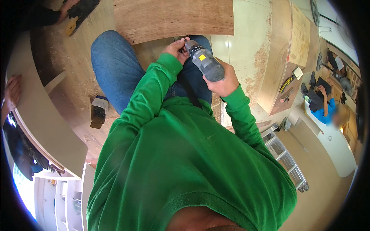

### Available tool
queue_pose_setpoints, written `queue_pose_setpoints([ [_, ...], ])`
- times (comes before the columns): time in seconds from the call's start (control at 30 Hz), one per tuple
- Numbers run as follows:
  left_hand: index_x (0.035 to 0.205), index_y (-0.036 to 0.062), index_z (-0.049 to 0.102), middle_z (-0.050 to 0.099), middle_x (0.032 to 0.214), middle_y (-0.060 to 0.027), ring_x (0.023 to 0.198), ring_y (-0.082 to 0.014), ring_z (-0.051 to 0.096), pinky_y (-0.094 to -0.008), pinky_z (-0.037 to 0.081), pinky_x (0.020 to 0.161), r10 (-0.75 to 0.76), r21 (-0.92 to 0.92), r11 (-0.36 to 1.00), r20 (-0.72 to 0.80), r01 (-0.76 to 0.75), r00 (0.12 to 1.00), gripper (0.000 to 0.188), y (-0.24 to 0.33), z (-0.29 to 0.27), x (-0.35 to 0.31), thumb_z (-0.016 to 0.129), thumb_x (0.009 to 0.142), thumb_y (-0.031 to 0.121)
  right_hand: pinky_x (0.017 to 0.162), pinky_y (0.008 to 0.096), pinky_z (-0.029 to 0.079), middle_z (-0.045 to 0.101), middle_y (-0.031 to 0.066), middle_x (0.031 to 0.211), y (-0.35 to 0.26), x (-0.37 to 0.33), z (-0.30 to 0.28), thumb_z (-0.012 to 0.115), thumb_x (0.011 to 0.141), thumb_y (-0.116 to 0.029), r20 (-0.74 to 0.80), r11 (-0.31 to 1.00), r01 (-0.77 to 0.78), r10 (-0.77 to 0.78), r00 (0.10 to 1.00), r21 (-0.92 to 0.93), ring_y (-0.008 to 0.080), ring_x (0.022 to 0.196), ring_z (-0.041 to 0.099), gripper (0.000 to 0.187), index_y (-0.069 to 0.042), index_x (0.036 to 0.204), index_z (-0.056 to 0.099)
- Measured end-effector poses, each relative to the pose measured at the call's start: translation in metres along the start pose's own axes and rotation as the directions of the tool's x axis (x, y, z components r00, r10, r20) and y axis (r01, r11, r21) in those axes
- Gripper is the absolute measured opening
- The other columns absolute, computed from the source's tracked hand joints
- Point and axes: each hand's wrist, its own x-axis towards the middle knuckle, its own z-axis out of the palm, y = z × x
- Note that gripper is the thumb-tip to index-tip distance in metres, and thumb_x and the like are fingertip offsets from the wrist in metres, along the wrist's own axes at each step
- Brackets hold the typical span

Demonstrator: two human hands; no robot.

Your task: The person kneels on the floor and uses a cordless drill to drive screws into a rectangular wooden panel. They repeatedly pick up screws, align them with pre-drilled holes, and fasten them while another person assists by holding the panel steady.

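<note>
My right hand [226, 81] is wrapped round the grip of a grey and black cordless drill [207, 63] with a yellow patch on its body. The drill's chuck points away from me and toward my left hand [177, 50]. There the fingers are pinched together right at the chuck's tip; whatever is between them is too small to make out. Both hands are above my lap, between my knees. Just beyond them lies a brown wooden panel [173, 19], its near edge close to my left fingers.
An open small box [99, 111] of dark pieces sits on the floor at left. Wood shavings [260, 69] litter the floor. A long wooden box [283, 57] stands at right, tools beside it. Other people work at left and right; one wears a blue shirt [325, 111].
</note>
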Motion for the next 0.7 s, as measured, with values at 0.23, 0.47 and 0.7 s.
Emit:
queue_pose_setpoints([
  [0.23,0.12,-0.0042,0.066,0.069,0.114,-0.0175,0.104,-0.029,0.066,-0.0455,0.058,0.097,0.001,-0.052,0.999,-0.082,-0.006,0.997,0.025,0.006,0.007,0.015,0.055,0.111,0.016,0.083,0.0361,0.058,0.076,0.0185,0.094,0.003,0.031,-0.002,0.077,0.081,-0.007,0.044,0.999,-0.014,0.015,0.999,-0.034,0.0244,0.084,0.073,0.037,0.002,0.117,0.071],
  [0.47,0.116,-0.0017,0.069,0.069,0.104,-0.0123,0.091,-0.0234,0.065,-0.0412,0.059,0.087,-0.009,-0.077,0.997,-0.142,-0.002,0.99,0.025,0.007,0.011,0.021,0.056,0.111,0.019,0.082,0.0358,0.058,0.076,0.0168,0.092,0.003,0.046,-0.002,0.076,0.082,-0.008,0.065,0.995,-0.078,0.081,0.995,-0.056,0.0201,0.084,0.072,0.034,0.002,0.114,0.072],
  [0.7,0.116,-0.0025,0.068,0.071,0.105,-0.0124,0.089,-0.0233,0.068,-0.0407,0.061,0.085,-0.02,-0.113,0.994,-0.16,0.002,0.987,0.024,0.006,0.017,0.019,0.056,0.11,0.017,0.081,0.0369,0.058,0.076,0.0174,0.089,-0.002,0.049,-0.008,0.077,0.081,-0.009,0.063,0.997,-0.058,0.06,0.996,-0.045,0.0239,0.08,0.071,0.033,0.002,0.111,0.072],
])
